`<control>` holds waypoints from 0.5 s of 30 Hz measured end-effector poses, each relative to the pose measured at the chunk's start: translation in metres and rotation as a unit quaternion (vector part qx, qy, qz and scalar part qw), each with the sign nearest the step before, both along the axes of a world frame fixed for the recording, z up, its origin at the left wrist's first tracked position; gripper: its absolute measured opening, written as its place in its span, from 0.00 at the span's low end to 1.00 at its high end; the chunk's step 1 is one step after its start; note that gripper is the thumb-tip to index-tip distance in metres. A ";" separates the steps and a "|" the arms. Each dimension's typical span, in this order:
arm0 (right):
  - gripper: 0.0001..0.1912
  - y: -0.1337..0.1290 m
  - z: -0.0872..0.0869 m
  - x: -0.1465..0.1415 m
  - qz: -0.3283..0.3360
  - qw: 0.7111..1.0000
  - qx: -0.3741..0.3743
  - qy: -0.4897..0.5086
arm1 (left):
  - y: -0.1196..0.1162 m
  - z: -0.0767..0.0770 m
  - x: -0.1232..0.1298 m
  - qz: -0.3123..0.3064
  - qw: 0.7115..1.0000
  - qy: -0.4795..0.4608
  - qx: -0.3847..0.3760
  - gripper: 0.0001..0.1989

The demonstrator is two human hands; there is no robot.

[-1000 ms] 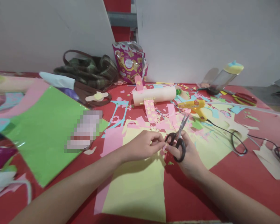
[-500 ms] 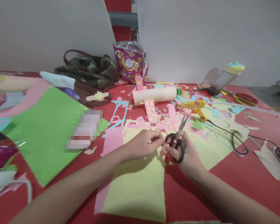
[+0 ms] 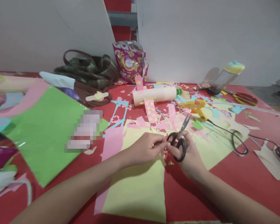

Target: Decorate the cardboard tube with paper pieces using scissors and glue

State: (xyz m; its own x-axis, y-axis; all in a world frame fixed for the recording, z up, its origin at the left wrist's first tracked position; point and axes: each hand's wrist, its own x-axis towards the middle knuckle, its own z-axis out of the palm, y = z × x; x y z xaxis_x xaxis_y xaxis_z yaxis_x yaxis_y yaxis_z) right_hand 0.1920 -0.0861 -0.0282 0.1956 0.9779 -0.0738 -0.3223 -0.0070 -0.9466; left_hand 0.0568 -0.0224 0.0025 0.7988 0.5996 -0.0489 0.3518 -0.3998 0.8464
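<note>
Black-handled scissors [image 3: 180,143] rest in my right hand [image 3: 189,155], blades pointing up and away. My left hand [image 3: 149,147] is closed in a pinch, its fingertips meeting my right thumb and fingers. Whatever lies between those fingertips is too small to make out. Beneath the hands is a yellow paper sheet [image 3: 135,189], with a pink sheet [image 3: 107,146] under its left edge. Small paper scraps [image 3: 170,163] lie just below the fingertips. Beyond the hands is a white paper-wrapped bottle [image 3: 158,95] on its side, with a pink star-patterned strip [image 3: 150,110] attached.
A yellow glue gun [image 3: 196,107] with a black cord lies right of the bottle. Red-handled pliers [image 3: 245,98] and a clear container [image 3: 228,76] stand farther right. At left are a green sheet [image 3: 44,130] and a blurred-out item [image 3: 84,130]. A snack bag [image 3: 129,62] stands behind.
Both hands have shifted slightly to the right, fingertips closer together. The scissors have moved and tilted a little to the right with my right hand.
</note>
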 end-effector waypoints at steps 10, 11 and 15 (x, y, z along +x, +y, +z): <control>0.15 -0.001 0.002 0.001 -0.005 1.000 -0.004 -0.012 | 0.000 0.001 -0.002 -0.024 0.999 0.019 0.034 0.11; 0.15 -0.001 0.002 0.001 -0.005 1.000 -0.002 -0.012 | 0.000 0.001 -0.002 -0.022 0.999 0.019 0.040 0.11; 0.14 0.000 0.001 0.001 -0.006 1.000 -0.002 -0.014 | 0.000 0.001 -0.001 -0.012 0.999 0.015 0.044 0.10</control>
